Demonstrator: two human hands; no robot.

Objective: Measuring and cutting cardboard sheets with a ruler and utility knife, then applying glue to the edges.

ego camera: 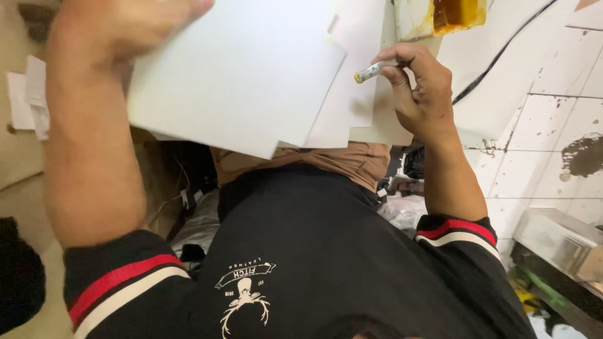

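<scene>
It looks like a small, hard-used workshop: a stained white tiled floor (540, 157), a black cable (502, 56) trailing off the bench (389, 129), a grimy container of amber liquid (449, 14), and clutter stuffed beneath.

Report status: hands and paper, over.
Left hand gripping white sheets. Right hand holding small white tube beside them. Nothing between hands.

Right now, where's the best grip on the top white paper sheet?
Grip the top white paper sheet at its free lower-right corner, coming from the person's body side. That corner overhangs the white sheets beneath; the left hand already covers the far left edge.
</scene>
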